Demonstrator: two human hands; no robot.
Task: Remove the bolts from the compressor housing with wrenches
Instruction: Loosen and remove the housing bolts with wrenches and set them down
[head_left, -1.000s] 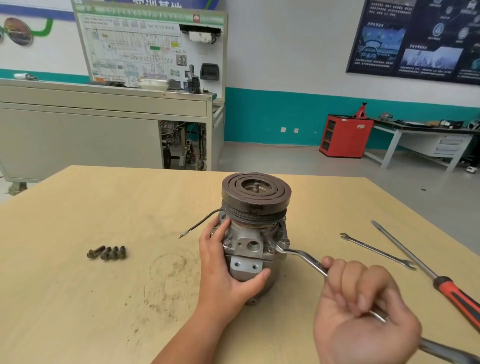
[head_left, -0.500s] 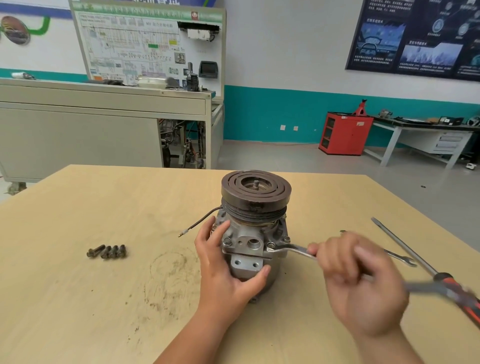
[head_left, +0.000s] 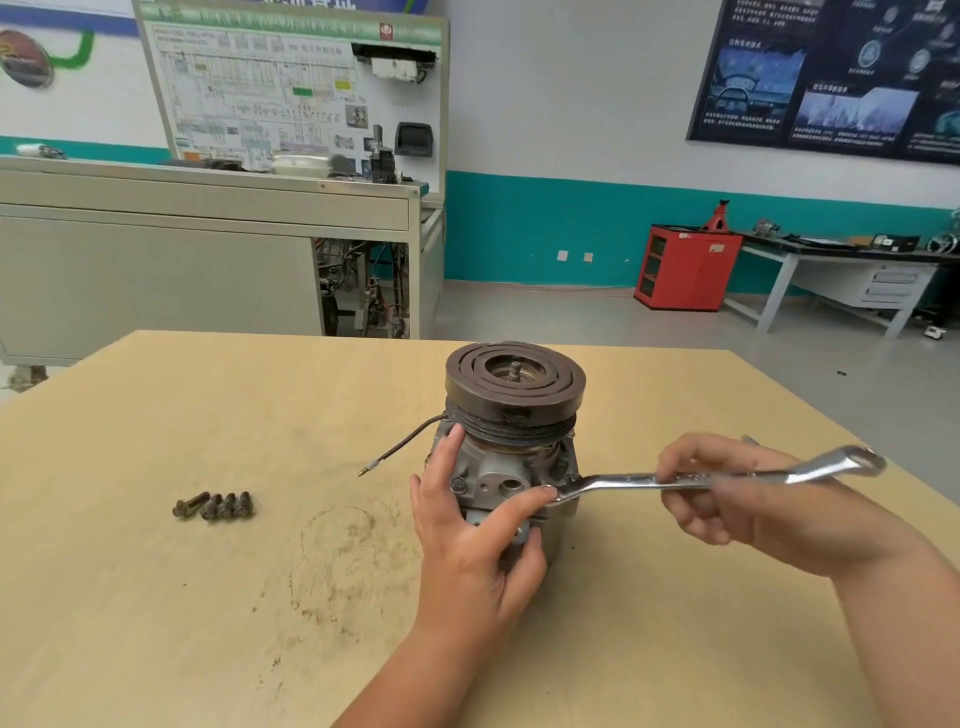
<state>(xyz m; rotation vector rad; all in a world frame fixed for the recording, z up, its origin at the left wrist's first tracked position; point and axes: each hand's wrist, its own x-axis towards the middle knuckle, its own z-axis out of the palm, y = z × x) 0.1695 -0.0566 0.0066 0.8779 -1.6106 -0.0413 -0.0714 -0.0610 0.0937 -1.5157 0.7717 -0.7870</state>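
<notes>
The grey compressor (head_left: 511, 462) stands upright on the wooden table (head_left: 156, 597), its dark pulley on top. My left hand (head_left: 475, 540) grips the housing from the near left side, index finger stretched to the ring end of a silver wrench (head_left: 623, 480). That ring end sits at a bolt on the housing's front right. My right hand (head_left: 737, 493) holds the wrench shaft, which lies level and points right. Another bolt (head_left: 458, 483) shows on the housing's front left. Several removed bolts (head_left: 214, 505) lie in a row at the left.
A thin brown wire (head_left: 400, 447) with a brass tip trails left from the compressor. Rusty smudges mark the table in front of it. Beyond the table stand a grey training bench (head_left: 208, 249) and a red cabinet (head_left: 685, 267).
My right hand swung the wrench handle away from me and to the right, from pointing toward me to lying level. My left index finger moved onto the wrench's ring end. The view shifted.
</notes>
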